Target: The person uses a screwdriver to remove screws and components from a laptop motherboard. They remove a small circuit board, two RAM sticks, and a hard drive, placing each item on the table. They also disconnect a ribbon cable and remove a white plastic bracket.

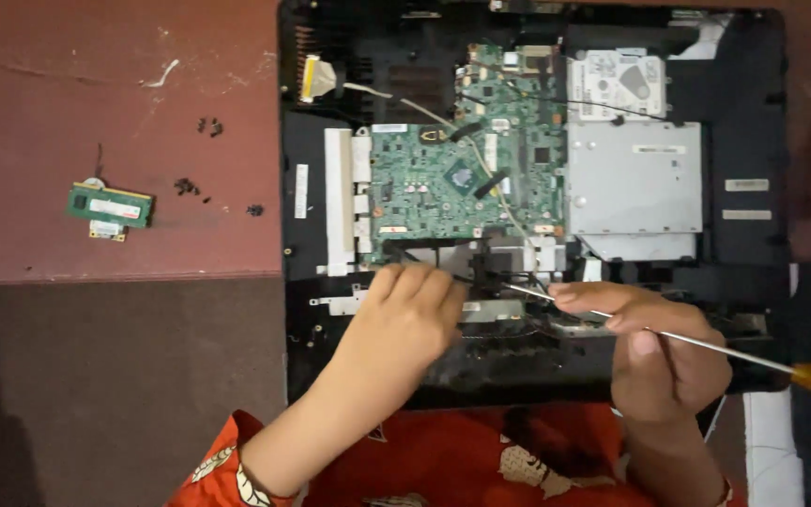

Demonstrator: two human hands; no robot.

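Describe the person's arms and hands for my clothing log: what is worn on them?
Both hands, left and right, are bare, without gloves. The forearms are uncovered. A red sleeve with a cream pattern ends near the left elbow. Something thin shows at the right wrist, too unclear to identify.

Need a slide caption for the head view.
Right hand steers a screwdriver into an opened laptop; left hand steadies nearby.

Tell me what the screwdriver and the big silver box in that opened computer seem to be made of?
The screwdriver, held in the right hand, looks like a bright steel shaft with a translucent orange plastic handle. The drive cage appears to be matte grey sheet metal, judging by its dull, even sheen.
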